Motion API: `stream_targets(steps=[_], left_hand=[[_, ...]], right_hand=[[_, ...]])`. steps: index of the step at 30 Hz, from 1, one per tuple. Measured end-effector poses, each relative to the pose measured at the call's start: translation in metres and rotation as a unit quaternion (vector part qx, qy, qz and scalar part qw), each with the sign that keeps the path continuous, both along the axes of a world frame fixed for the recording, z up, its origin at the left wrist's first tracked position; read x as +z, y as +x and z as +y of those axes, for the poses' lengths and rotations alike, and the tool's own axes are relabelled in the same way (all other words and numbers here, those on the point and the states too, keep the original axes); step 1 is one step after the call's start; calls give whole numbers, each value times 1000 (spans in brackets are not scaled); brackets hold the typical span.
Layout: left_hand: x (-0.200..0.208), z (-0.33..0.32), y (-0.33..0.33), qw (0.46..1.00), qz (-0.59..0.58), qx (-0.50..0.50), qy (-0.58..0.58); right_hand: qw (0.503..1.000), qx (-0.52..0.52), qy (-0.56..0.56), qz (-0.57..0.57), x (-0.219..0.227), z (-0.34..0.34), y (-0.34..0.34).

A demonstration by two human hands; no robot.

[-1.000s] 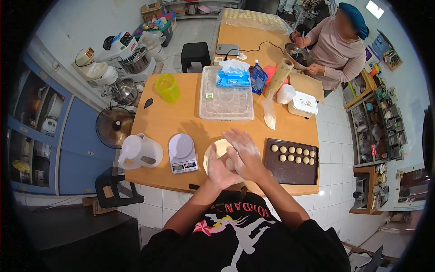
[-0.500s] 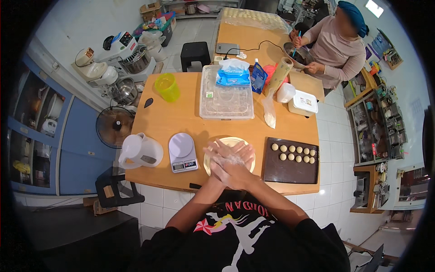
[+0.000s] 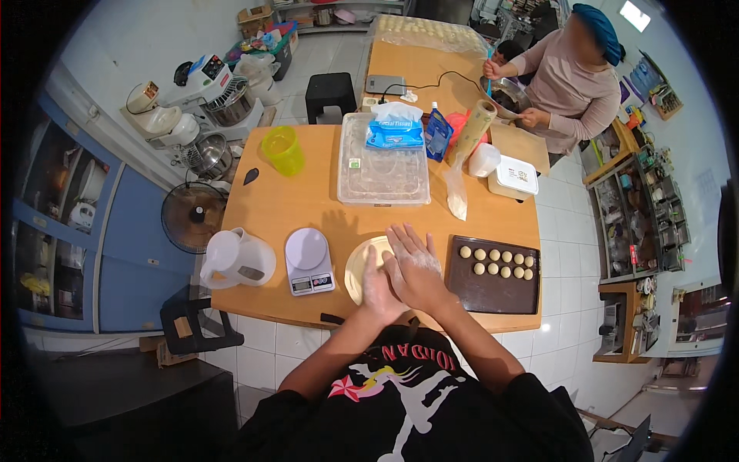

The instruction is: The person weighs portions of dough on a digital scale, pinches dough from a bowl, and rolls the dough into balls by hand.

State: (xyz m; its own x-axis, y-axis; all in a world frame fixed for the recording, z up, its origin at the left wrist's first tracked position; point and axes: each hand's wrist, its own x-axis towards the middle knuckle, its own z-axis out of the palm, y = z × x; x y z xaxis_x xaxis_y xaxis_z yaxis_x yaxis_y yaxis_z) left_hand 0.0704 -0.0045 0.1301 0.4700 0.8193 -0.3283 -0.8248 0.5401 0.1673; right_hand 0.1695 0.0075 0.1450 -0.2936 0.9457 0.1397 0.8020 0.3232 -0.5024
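Observation:
Dusted with flour, my left hand (image 3: 380,291) and my right hand (image 3: 420,276) meet palm to palm over the right part of a round cream-coloured bowl (image 3: 356,263). The right hand's fingers are stretched out and point away from me. My left fingers also extend upward, partly covered by the right hand. Whether anything lies between the palms is hidden. To the right, a dark baking tray (image 3: 493,296) carries two rows of small pale dough balls (image 3: 493,255) in its far part. Left of the bowl stands a white kitchen scale (image 3: 308,262) with nothing on its platform.
A white pitcher (image 3: 245,258) and a yellow-green cup (image 3: 282,150) stand at left. Farther back are a lidded clear container (image 3: 383,177), a tissue pack (image 3: 395,134), a wrap roll (image 3: 472,131) and a white tub (image 3: 513,177). A co-worker (image 3: 573,96) stirs a bowl at far right.
My hands have turned against each other and shifted slightly right, from crossed palms to fingers pointing away. The co-worker's stirring hand has moved left. Tray and scale stay put.

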Motion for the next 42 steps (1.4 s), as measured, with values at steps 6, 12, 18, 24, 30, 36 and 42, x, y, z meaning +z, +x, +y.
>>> stream_targets(steps=[6, 12, 18, 24, 30, 36, 42], left_hand=[[-22, 22, -15, 965, -190, -63, 167], [-59, 4, -7, 978, -104, -63, 169], [-13, 6, 6, 995, -95, -16, 28], [-57, 26, -10, 994, -60, 20, 89], [-48, 1, 14, 996, -53, 23, 72], [-4, 5, -14, 997, -60, -6, 37], [-33, 12, -11, 890, -435, -100, 94]], right_hand=[[998, 2, 41, -45, 6, -2, 0], [988, 108, 33, 106, -9, -7, -23], [968, 53, 30, 242, -1, 0, 1], [985, 113, -30, 125, 6, -16, -8], [994, 34, 35, 101, 2, -5, -19], [996, 49, 71, -6, -8, -4, 0], [957, 43, -102, 269, 13, 3, -5]])
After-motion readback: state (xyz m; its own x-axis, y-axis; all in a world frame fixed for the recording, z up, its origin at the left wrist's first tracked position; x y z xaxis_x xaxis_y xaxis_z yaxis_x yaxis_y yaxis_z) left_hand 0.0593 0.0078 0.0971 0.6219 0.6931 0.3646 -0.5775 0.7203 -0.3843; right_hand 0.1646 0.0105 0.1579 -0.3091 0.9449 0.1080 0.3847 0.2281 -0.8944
